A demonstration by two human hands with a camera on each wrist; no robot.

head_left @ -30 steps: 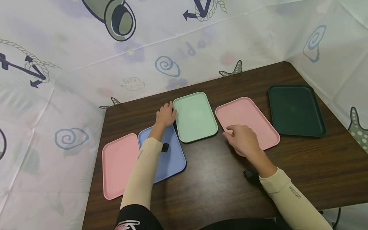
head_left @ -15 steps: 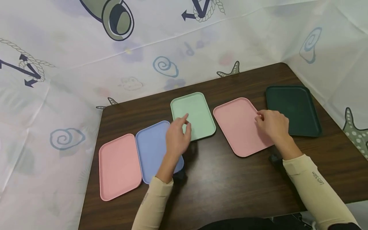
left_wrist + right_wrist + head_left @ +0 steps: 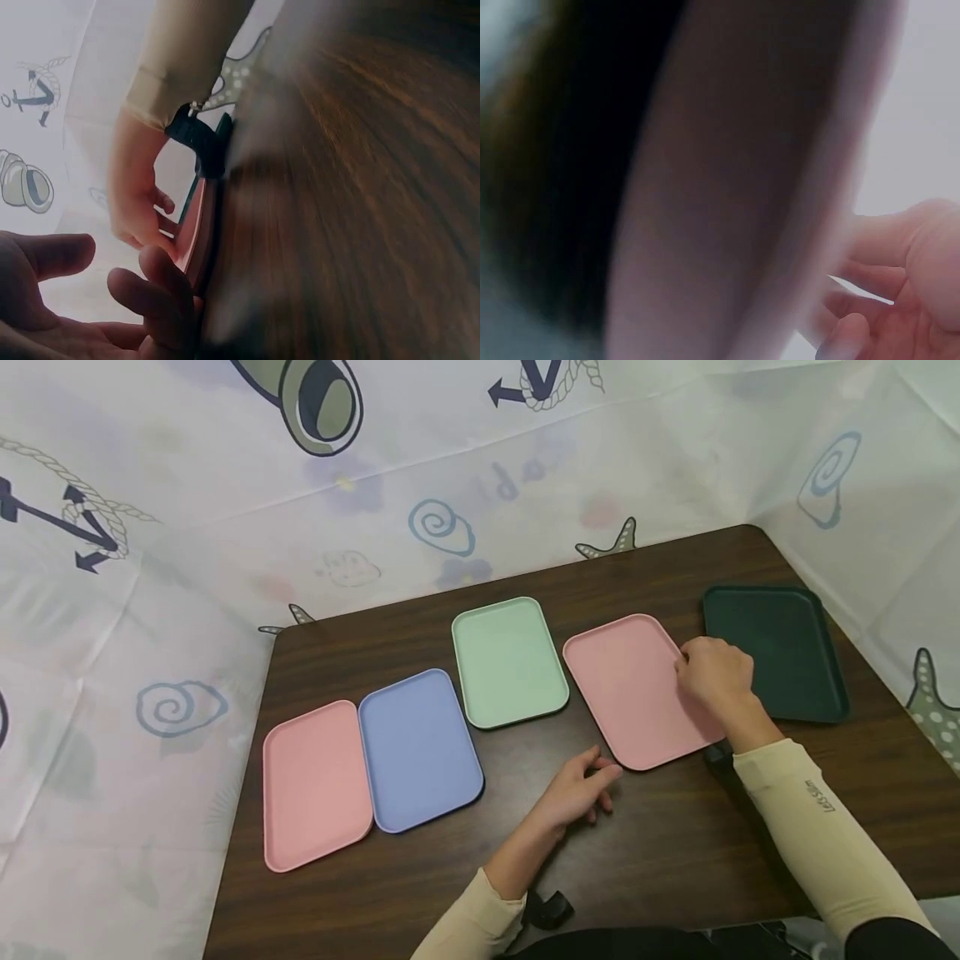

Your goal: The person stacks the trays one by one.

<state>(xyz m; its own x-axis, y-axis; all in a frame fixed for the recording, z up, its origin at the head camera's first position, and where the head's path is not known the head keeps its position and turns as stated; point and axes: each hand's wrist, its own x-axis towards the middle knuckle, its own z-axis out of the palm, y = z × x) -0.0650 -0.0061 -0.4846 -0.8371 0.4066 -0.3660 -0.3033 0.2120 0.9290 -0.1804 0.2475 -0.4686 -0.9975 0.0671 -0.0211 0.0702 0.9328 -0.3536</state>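
Note:
My right hand (image 3: 716,677) grips the right long edge of the right-hand pink tray (image 3: 637,693), its fingertips hidden at the rim. In the right wrist view that tray's blurred rim (image 3: 780,247) cuts across the fingers (image 3: 877,240). My left hand (image 3: 577,789) hovers by the tray's front left corner, fingers loosely bent and holding nothing. Seen from the left wrist, the left fingers (image 3: 150,292) stand close to the tray's edge (image 3: 199,232), with the right hand (image 3: 135,195) behind them.
Left of that tray lie a light green tray (image 3: 510,664), a blue tray (image 3: 420,752) and another pink tray (image 3: 318,785). A dark green tray (image 3: 787,652) lies at the far right. The brown table (image 3: 420,893) meets a patterned cloth (image 3: 247,527) behind.
My left hand has swept from the blue and green trays rightward and toward me, to the right-hand pink tray. My right hand has gone from this tray's left side to its right edge.

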